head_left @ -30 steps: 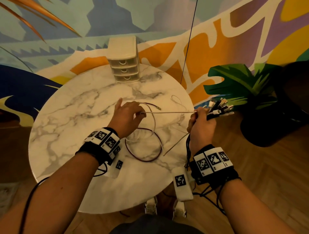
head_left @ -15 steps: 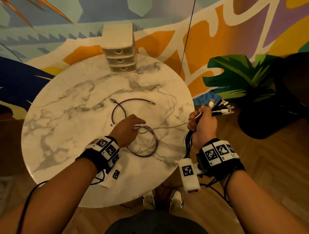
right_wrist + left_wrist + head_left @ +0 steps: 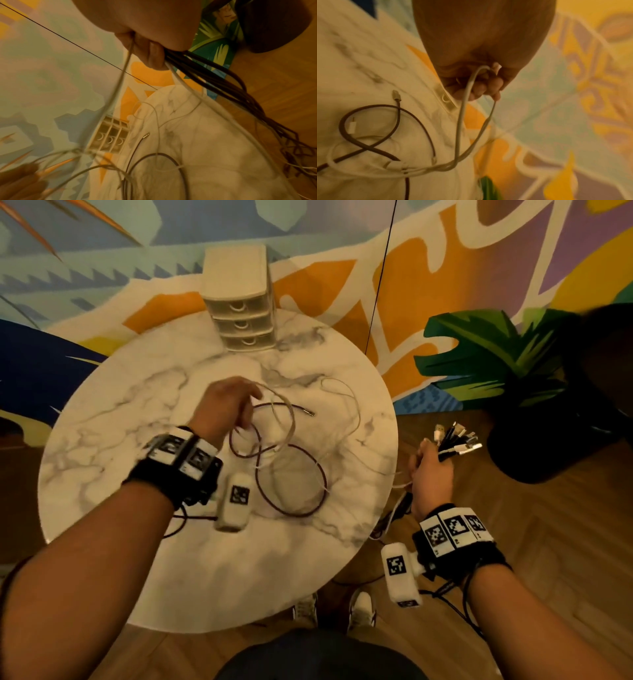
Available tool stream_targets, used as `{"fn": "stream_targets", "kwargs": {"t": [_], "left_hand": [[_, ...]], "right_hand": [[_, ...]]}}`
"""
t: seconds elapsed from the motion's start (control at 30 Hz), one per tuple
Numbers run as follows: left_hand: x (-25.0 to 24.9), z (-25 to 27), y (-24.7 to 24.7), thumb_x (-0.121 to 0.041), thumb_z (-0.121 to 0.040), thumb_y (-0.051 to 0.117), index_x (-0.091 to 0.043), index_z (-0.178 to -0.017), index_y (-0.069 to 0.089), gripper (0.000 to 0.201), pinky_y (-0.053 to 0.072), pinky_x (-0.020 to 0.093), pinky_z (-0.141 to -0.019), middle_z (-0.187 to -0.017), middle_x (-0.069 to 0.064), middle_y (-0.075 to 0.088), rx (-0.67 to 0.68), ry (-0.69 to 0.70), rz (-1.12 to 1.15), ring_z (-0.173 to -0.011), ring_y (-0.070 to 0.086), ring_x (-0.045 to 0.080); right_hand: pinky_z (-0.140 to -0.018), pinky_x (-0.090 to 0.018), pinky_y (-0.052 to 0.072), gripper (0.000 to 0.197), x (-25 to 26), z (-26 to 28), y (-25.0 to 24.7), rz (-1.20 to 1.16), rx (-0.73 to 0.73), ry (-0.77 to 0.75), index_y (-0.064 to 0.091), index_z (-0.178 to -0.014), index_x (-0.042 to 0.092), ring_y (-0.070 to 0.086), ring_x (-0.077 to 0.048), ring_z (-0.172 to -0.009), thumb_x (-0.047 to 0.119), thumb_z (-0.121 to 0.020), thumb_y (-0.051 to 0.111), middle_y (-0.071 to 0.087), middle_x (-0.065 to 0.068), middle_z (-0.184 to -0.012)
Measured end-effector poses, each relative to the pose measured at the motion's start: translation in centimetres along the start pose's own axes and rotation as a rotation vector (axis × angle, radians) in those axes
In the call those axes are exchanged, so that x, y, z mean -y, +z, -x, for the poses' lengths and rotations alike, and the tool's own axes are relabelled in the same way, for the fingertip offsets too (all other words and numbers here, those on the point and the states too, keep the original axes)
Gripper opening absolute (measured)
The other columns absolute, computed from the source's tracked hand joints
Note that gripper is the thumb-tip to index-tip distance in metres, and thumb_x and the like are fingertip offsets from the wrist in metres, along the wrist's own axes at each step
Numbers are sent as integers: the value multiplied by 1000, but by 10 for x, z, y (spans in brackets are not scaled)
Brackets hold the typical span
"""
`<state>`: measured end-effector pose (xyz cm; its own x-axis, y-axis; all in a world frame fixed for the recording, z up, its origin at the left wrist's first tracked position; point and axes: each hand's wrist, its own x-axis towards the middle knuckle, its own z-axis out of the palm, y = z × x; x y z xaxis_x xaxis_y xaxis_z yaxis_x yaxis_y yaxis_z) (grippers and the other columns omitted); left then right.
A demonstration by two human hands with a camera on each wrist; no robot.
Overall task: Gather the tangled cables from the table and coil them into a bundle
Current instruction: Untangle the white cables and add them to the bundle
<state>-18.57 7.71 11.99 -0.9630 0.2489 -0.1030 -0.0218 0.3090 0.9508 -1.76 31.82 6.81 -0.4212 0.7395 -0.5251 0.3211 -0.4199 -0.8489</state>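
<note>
My left hand (image 3: 230, 405) is raised over the middle of the round marble table (image 3: 102, 460) and its curled fingers (image 3: 479, 89) hold a loop of white cable (image 3: 464, 108). That white cable (image 3: 284, 419) hangs down onto a dark maroon cable (image 3: 301, 474) lying in loops on the marble. My right hand (image 3: 430, 470) is off the table's right edge and grips a bundle of cables (image 3: 205, 75); their plugs (image 3: 455, 438) fan out above the fist. A thin white cable (image 3: 120, 81) runs from this hand toward the table.
A small cream drawer unit (image 3: 239, 302) stands at the table's far edge. A dark pot with a green plant (image 3: 507, 371) sits on the wooden floor to the right. A thin black line (image 3: 380, 275) hangs in front of the painted wall.
My left hand has lifted away from the near loops and moved toward the far side, raising a loop of white cable. My right hand has lowered beside the table's edge, still gripping the bundle.
</note>
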Motion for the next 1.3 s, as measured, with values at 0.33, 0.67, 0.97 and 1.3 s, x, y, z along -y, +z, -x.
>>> {"fn": "stream_targets", "kwargs": {"t": [0.33, 0.67, 0.97, 1.3], "left_hand": [[89, -7, -52, -22, -90, 58, -13, -107, 57, 19, 48, 37, -77, -115, 20, 60, 97, -339, -691, -84, 60, 34], [29, 127, 110, -27, -87, 64, -22, -125, 53, 40, 45, 16, -86, -120, -4, 55, 788, 124, -413, -89, 52, -8], [39, 11, -10, -14, -94, 52, -8, -93, 66, 15, 41, 34, -78, -100, 14, 66, 68, 171, -747, -92, 60, 32], [-19, 0, -28, -21, -96, 45, -15, -89, 67, 24, 45, 25, -66, -75, 8, 69, -141, 162, -567, -71, 61, 21]], "right_hand": [[-43, -22, 32, 27, 10, 8, 2, -39, 45, 18, 42, -68, 20, 39, -7, -42, 25, -94, 50, 42, 8, -50], [-36, -17, 19, 35, 42, 26, 19, -329, 203, -44, 34, -60, 19, 23, -12, -32, 20, -94, 44, 29, 4, -38], [-36, -16, 20, 31, 58, 10, -2, -493, 48, -141, 33, -65, 20, 24, -10, -36, 18, -94, 43, 30, 6, -41], [-39, -18, 25, 33, 59, -12, -18, -224, 3, -221, 59, -79, 18, 32, -11, -34, 37, -98, 40, 67, -2, -66]]}}
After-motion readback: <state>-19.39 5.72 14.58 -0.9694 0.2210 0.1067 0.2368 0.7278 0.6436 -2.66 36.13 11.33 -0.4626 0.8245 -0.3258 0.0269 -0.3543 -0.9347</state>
